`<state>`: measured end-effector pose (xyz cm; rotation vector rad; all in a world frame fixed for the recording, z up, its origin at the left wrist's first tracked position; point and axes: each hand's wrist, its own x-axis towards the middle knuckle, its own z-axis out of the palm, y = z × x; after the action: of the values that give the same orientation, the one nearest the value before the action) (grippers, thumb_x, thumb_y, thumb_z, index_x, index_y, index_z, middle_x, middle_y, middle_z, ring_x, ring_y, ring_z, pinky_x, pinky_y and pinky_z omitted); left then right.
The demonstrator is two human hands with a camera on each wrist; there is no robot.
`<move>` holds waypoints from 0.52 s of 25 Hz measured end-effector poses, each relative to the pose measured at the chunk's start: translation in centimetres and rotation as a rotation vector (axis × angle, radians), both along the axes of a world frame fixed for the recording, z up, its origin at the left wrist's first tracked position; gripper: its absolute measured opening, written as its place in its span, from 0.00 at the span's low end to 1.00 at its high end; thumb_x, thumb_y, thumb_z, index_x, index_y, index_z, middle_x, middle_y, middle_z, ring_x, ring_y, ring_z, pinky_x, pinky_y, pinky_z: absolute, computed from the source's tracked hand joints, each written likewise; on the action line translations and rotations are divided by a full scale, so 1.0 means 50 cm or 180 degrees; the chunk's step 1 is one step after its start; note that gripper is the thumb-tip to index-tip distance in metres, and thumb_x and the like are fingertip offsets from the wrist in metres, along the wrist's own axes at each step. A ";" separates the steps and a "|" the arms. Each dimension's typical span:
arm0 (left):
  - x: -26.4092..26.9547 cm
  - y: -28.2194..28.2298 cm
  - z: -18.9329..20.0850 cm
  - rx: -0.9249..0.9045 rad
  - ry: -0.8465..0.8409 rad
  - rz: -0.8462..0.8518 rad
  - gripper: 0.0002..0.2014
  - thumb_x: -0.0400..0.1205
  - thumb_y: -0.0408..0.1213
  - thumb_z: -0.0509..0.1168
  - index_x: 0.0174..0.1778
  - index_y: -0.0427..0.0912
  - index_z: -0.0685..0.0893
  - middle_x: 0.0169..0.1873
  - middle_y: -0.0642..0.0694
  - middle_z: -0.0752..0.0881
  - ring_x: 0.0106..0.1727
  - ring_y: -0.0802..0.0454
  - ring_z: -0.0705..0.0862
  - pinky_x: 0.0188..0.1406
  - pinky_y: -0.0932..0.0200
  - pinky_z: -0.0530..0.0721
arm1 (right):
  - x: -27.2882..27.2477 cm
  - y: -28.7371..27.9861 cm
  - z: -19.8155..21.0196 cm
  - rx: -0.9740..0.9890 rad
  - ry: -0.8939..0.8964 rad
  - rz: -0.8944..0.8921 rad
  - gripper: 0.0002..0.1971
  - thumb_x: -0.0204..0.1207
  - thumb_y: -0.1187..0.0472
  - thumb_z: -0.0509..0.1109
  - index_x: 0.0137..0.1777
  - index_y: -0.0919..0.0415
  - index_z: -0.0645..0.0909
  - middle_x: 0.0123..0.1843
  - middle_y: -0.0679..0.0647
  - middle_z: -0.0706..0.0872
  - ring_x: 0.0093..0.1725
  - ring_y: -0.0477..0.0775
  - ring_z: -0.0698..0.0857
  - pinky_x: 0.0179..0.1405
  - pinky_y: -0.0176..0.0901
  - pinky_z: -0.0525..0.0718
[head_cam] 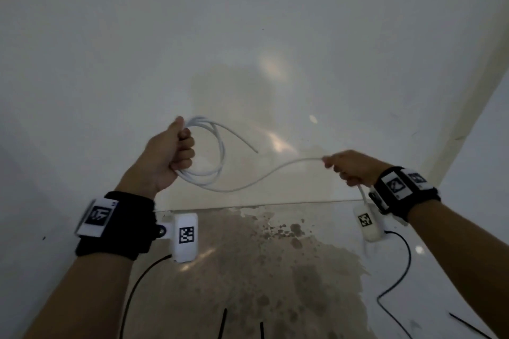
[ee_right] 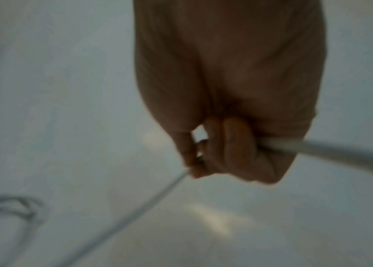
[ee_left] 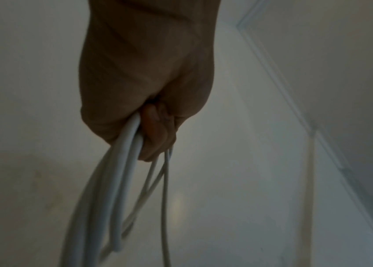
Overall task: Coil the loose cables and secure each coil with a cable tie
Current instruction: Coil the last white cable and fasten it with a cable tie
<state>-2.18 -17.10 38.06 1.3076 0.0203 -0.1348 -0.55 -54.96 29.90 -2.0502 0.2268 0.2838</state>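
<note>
White cable (head_cam: 220,154): left hand (head_cam: 168,157) fisted on coil; right hand (head_cam: 355,168) grip pinching loose run.

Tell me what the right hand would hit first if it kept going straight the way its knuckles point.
The right hand points leftward along the cable toward the left hand. Nothing but that loose cable lies between them, so it would probably reach the coil in the left hand first; depth is hard to judge.

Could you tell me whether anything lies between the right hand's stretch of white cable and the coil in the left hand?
Nothing visible does. The white cable hangs free in the air from the right hand across to the coil gripped by the left hand.
</note>
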 end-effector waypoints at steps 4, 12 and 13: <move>0.005 -0.099 -0.062 0.0537 -0.0063 0.0232 0.20 0.90 0.50 0.49 0.32 0.49 0.65 0.17 0.56 0.60 0.14 0.60 0.55 0.11 0.71 0.54 | -0.004 0.110 0.100 0.1272 -0.0405 -0.0394 0.12 0.87 0.63 0.58 0.46 0.64 0.80 0.33 0.52 0.70 0.20 0.45 0.67 0.14 0.31 0.65; -0.003 -0.237 -0.099 0.0471 -0.0020 0.0008 0.20 0.90 0.47 0.49 0.46 0.40 0.82 0.31 0.45 0.77 0.23 0.55 0.68 0.16 0.65 0.66 | -0.078 0.275 0.076 0.0257 -0.1891 0.0415 0.14 0.88 0.60 0.60 0.61 0.62 0.85 0.39 0.44 0.85 0.27 0.37 0.80 0.30 0.29 0.75; -0.004 -0.245 -0.105 0.0449 0.0040 -0.0009 0.20 0.89 0.46 0.49 0.49 0.40 0.84 0.37 0.42 0.82 0.26 0.54 0.71 0.18 0.64 0.68 | -0.079 0.279 0.062 -0.0057 -0.2189 0.0392 0.14 0.87 0.60 0.61 0.63 0.59 0.86 0.42 0.42 0.88 0.33 0.34 0.84 0.37 0.28 0.77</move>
<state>-2.40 -29.37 32.81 1.4476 0.0390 -0.1461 -4.52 -41.00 33.01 -2.0582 -0.3209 -0.3546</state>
